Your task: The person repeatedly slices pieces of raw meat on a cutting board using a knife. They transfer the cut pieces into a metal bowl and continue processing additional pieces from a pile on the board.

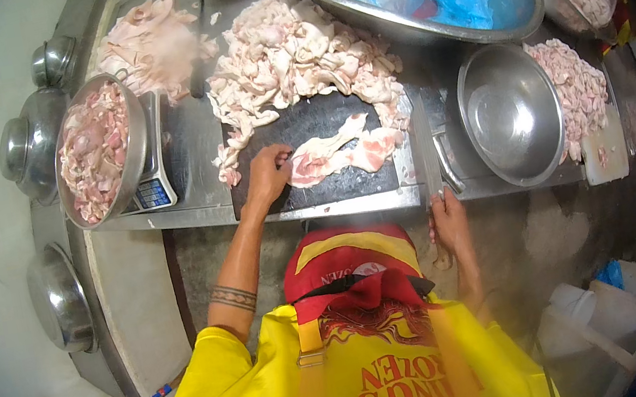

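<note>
My left hand (pixel 269 169) is closed at the left end of a flat, pale pink and white piece of raw meat (pixel 318 166), its fingertips pinching the edge. The piece lies on a dark cutting board (pixel 276 197), with another pinkish bit beside its right end. My right hand (pixel 448 220) is wrapped round the handle of a knife (pixel 427 146), just off the table's front edge. The long blade points away from me along the board's right side. Behind the board, a large heap of cut pale meat (pixel 294 55) curves round its far edge.
At left, a steel bowl of meat (pixel 96 151) sits on a scale (pixel 156 188). A hollow steel bowl (pixel 510 116) stands right, beside more cut meat (pixel 576 92) and a white board (pixel 606 150). A wide basin (pixel 425 33) with blue plastic looms behind; flat pale sheets (pixel 149 46) lie far left.
</note>
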Motion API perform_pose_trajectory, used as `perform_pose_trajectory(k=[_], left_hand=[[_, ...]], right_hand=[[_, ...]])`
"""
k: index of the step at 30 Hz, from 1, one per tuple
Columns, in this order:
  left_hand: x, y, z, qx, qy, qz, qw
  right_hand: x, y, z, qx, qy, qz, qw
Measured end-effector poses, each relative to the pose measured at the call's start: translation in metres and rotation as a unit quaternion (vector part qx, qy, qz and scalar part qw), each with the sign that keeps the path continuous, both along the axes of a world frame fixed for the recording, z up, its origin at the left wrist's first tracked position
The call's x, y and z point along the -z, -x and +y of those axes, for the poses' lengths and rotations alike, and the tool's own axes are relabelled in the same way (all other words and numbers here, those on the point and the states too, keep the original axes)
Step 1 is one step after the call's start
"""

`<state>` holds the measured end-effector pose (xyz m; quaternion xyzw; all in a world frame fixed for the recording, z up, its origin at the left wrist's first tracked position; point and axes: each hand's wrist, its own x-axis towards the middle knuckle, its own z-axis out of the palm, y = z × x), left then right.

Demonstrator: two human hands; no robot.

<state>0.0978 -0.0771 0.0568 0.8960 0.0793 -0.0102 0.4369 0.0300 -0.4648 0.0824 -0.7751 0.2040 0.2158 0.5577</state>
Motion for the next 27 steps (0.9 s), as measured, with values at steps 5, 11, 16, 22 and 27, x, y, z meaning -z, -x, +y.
perform_pose_trajectory(k=[5,11,16,22,27], left_hand=[[0.003,0.007,-0.032,0.053,-0.098,-0.078,0.991],[-0.002,0.002,-0.041,0.020,-0.085,-0.070,0.994],[0.000,0.002,-0.028,0.006,-0.018,-0.024,1.000],[0.001,0.011,-0.029,0.066,-0.081,-0.063,0.993],[0.006,0.009,-0.029,-0.013,-0.058,-0.079,0.995]], right_hand=[[-0.004,-0.001,0.038,-0.104,-0.080,-0.001,0.991],[0.032,-0.003,0.106,-0.238,-0.011,-0.046,0.970],[0.041,0.011,0.102,-0.262,0.013,-0.066,0.963],[0.054,-0.008,0.135,-0.240,0.019,-0.147,0.960],[0.045,0.008,0.120,-0.286,0.071,-0.065,0.953]])
